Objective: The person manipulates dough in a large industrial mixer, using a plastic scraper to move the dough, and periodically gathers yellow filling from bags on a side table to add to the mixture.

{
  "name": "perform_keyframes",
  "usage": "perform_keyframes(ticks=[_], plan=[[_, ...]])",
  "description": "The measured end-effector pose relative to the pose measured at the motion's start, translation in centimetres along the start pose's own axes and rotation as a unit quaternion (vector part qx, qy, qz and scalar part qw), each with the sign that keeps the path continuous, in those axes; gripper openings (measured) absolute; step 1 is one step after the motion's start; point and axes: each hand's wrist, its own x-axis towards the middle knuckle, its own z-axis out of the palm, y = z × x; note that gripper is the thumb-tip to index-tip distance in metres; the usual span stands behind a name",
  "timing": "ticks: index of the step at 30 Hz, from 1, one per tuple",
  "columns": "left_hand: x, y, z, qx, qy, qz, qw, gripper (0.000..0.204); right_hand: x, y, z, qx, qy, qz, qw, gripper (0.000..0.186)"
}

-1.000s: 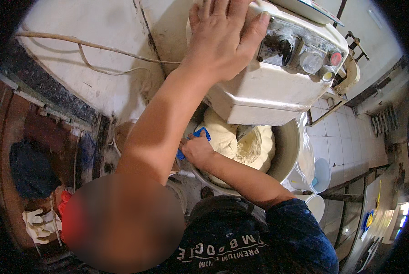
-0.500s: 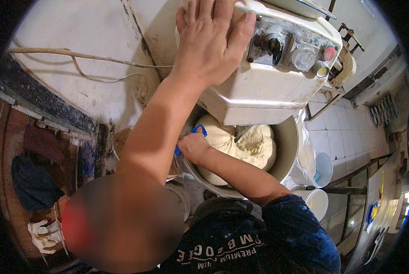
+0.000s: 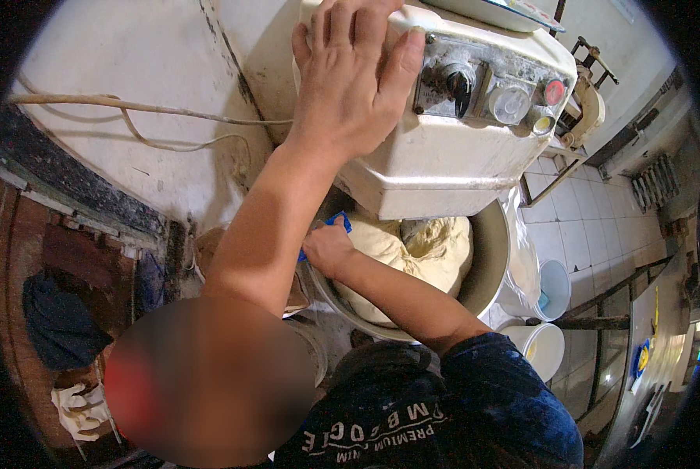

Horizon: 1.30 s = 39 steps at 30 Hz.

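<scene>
My left hand (image 3: 350,86) rests with fingers apart on the top of a white dough mixer (image 3: 455,160), beside its control panel with a dark knob (image 3: 461,88) and a red button (image 3: 554,91). Below the mixer's head a large metal bowl (image 3: 490,266) holds pale, soft dough (image 3: 436,266). My right hand (image 3: 326,245) reaches to the left side of the bowl and grips a small blue object (image 3: 338,219), mostly hidden by my fingers. The hook inside the dough is largely hidden. A blurred patch covers part of the lower left view.
A cable (image 3: 92,100) runs along the white wall at left. At right stand pale buckets (image 3: 549,305), a metal bench (image 3: 639,328) and another machine (image 3: 588,117) on a tiled floor. White gloves (image 3: 76,406) and a dark cloth (image 3: 57,320) lie at lower left.
The dough has shifted in shape around the middle of the bowl. The view has drifted slightly, moving the mixer leftward in the picture. Both hands keep much the same position and grip.
</scene>
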Motion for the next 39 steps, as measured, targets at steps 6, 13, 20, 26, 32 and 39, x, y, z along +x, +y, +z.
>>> perform_keyframes(ticks=[6,13,20,26,32,39], plan=[[0.1,0.0,-0.1,0.006,-0.017,-0.017,1.000,0.038,1.1,0.6,-0.6,-0.002,-0.017,0.011,1.000,0.023],[0.0,0.0,-0.1,0.002,-0.029,-0.029,0.999,0.038,1.8,0.8,-1.2,0.015,0.008,0.039,0.999,0.021],[-0.1,0.4,0.3,0.037,-0.018,-0.034,0.999,0.036,4.0,2.9,1.2,0.079,0.063,0.040,0.994,0.021],[0.1,1.0,0.2,0.042,-0.011,-0.058,0.997,0.031,1.1,5.5,2.6,0.146,0.129,0.070,0.978,0.025],[0.8,1.4,1.0,0.063,0.011,-0.055,0.996,0.025,-11.5,13.0,11.7,0.035,-0.068,0.102,0.992,0.027],[-0.2,1.6,2.2,0.166,0.068,0.012,0.984,0.033,-22.2,15.6,5.4,0.309,-0.249,-0.085,0.914,0.051]])
